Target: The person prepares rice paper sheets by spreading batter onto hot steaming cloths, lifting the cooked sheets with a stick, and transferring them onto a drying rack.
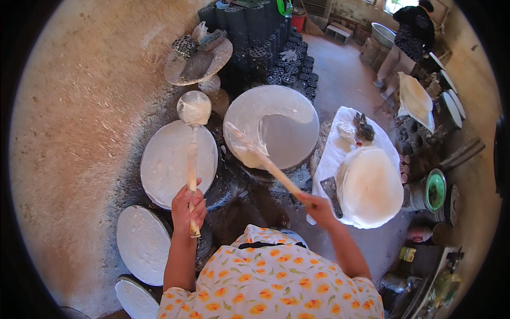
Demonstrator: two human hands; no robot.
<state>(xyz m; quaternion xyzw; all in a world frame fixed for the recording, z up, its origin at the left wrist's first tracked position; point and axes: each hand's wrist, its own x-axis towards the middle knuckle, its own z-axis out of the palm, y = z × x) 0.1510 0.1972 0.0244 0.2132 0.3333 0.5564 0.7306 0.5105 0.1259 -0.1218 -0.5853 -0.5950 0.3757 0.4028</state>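
My left hand [189,207] grips the wooden handle of a ladle [194,108], whose round, batter-coated bowl is held past the far edge of a round griddle coated with pale batter [167,159]. In my right hand [318,209] is a wooden spreader [275,169], slanting up to the left over a second round griddle [291,139]. Pale wet batter lies in a curved band round that griddle's left and far sides, with a thicker mass by the spreader. The griddle's middle and right look smoother and greyer. A stack of thin round flatbreads [370,185] rests on white cloth to the right.
More batter-coated griddles [143,245] stand at the lower left beside the wall. Perforated coal briquettes [259,60] are piled beyond the middle griddle. At the far right, another person [414,32] bends near a metal basin [383,35]. A green-lined bucket [435,190] stands right of the cloth.
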